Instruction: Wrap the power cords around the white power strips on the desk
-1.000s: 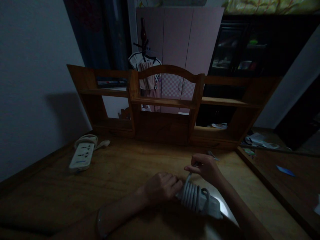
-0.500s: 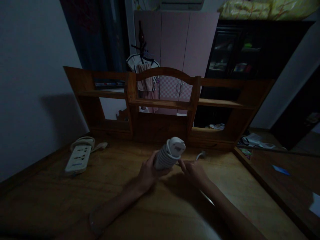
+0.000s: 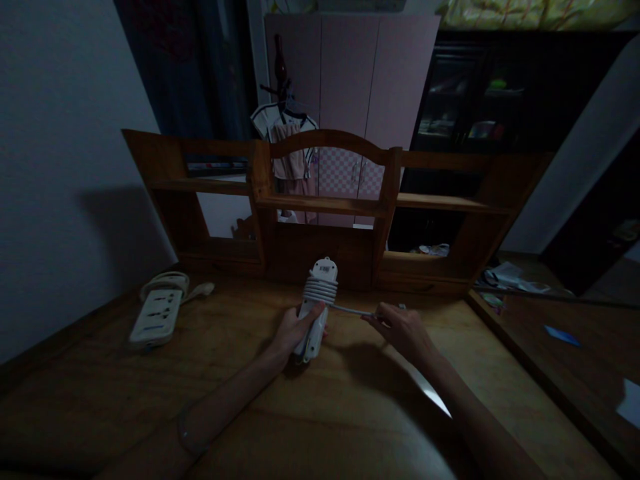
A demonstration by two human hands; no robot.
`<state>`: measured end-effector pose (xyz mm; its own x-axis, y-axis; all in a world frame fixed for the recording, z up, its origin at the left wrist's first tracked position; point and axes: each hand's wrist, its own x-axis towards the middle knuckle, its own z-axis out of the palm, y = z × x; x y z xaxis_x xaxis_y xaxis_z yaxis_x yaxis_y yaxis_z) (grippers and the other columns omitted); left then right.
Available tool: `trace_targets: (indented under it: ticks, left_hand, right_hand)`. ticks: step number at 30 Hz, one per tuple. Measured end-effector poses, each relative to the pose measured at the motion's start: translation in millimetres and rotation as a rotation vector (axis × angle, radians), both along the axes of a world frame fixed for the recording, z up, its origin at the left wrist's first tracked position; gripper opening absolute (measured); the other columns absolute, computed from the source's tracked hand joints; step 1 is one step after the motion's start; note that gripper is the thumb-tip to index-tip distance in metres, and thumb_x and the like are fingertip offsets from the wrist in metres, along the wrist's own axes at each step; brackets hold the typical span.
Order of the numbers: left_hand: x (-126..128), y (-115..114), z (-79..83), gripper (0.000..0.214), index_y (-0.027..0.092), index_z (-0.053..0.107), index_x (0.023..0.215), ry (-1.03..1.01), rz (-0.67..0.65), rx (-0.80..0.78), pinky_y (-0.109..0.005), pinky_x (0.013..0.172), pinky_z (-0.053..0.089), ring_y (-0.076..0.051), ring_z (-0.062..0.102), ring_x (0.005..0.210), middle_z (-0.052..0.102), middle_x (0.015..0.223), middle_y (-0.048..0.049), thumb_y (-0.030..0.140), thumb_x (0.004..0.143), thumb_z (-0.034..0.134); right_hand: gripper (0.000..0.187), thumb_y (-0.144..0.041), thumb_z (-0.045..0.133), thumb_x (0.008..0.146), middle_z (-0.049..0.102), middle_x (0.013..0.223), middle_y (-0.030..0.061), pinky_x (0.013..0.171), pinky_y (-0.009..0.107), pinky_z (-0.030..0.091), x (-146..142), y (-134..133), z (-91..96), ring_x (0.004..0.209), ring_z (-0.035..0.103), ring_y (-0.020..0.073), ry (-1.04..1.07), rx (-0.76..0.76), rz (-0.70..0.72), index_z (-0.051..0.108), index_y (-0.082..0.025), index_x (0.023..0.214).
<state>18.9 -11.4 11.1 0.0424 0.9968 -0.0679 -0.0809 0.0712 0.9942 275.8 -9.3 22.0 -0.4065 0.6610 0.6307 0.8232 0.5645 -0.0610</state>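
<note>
My left hand point(image 3: 293, 333) is closed around the lower part of a white power strip point(image 3: 313, 340), its thumb lying across the back. The strip is tilted, its far end pointing toward the shelf. Several turns of white cord point(image 3: 321, 290) are wound round its upper half. From the coil the cord runs to the right, stretched fairly straight, into the closed fingers of my right hand point(image 3: 400, 327). A small bit of the cord's end shows just beyond that hand. A second white power strip point(image 3: 157, 315), with its cord looped behind it, lies on the desk at the left.
The wooden desk point(image 3: 225, 413) carries a wooden shelf unit point(image 3: 320, 207) along its back edge. A wall point(image 3: 65, 167) borders the left side. On the lower surface at right lie a blue packet point(image 3: 562, 335) and some papers point(image 3: 507, 279).
My left hand has turned the power strip, so its long back face now shows instead of its end. My right hand has moved slightly right, and the cord between the hands is now visibly stretched.
</note>
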Motion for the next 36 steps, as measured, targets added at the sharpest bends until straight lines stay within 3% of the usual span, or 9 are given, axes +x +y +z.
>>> trace_targets:
  ticks: [6, 14, 19, 24, 28, 36]
  left_hand:
    - [3.4, -1.3, -5.9, 0.048, 0.014, 0.058, 0.085, 0.117, -0.058, 0.103, -0.023, 0.045, 0.049, -0.019, 0.066, 0.053, 0.068, 0.066, -0.0065, 0.060, 0.072, 0.062]
    - [2.8, -3.8, -1.6, 0.046, 0.015, 0.058, 0.090, 0.223, 0.054, 0.186, -0.023, 0.049, 0.047, -0.017, 0.063, 0.056, 0.067, 0.071, -0.0053, 0.057, 0.072, 0.063]
    - [4.9, -13.4, 5.3, 0.048, 0.018, 0.059, 0.105, 0.527, 0.090, 0.360, -0.025, 0.064, 0.046, -0.021, 0.065, 0.077, 0.069, 0.091, -0.0080, 0.055, 0.074, 0.062]
    - [5.2, -26.3, 11.8, 0.068, 0.022, 0.038, 0.136, 0.904, 0.067, 0.480, -0.029, 0.074, 0.044, -0.028, 0.064, 0.094, 0.064, 0.113, -0.0131, 0.050, 0.078, 0.059]
    - [5.0, -31.3, 15.0, 0.072, 0.021, 0.022, 0.144, 1.009, -0.018, 0.518, -0.030, 0.079, 0.044, -0.028, 0.062, 0.101, 0.057, 0.125, -0.0138, 0.048, 0.084, 0.052]
    - [6.1, -31.0, 13.8, 0.066, 0.024, 0.040, 0.132, 0.982, -0.064, 0.463, -0.031, 0.075, 0.046, -0.026, 0.063, 0.094, 0.065, 0.109, -0.0078, 0.057, 0.077, 0.059]
  right_hand:
    - [0.033, -0.042, 0.052, 0.091, 0.059, 0.064, 0.0007, 0.052, 0.022, 0.028, 14.8, 2.0, 3.7, 0.054, 0.052, 0.0091, -0.049, 0.097, 0.026, 0.054, -0.016, 0.071]
    - [0.024, -0.026, 0.051, 0.093, 0.053, 0.062, -0.0020, 0.052, 0.027, 0.024, -32.7, -32.9, 10.8, 0.052, 0.045, 0.0096, -0.159, 0.232, 0.205, 0.051, -0.018, 0.071]
    - [0.025, -0.027, 0.048, 0.095, 0.052, 0.062, -0.0021, 0.053, 0.027, 0.024, -40.3, -36.2, 6.6, 0.052, 0.044, 0.0098, -0.148, 0.217, 0.219, 0.050, -0.018, 0.072]
    - [0.029, -0.034, 0.051, 0.093, 0.053, 0.061, -0.0022, 0.051, 0.026, 0.025, -31.3, -33.9, 12.5, 0.052, 0.046, 0.0087, -0.079, 0.158, 0.216, 0.050, -0.017, 0.069]
    - [0.031, -0.040, 0.054, 0.091, 0.055, 0.064, -0.0020, 0.051, 0.024, 0.026, -24.1, -32.3, 19.4, 0.053, 0.048, 0.0079, -0.022, 0.084, 0.194, 0.051, -0.016, 0.072]
    - [0.029, -0.035, 0.051, 0.093, 0.056, 0.062, -0.0011, 0.051, 0.025, 0.026, -33.6, -34.8, 14.5, 0.052, 0.048, 0.0093, -0.096, 0.127, 0.269, 0.051, -0.017, 0.071]
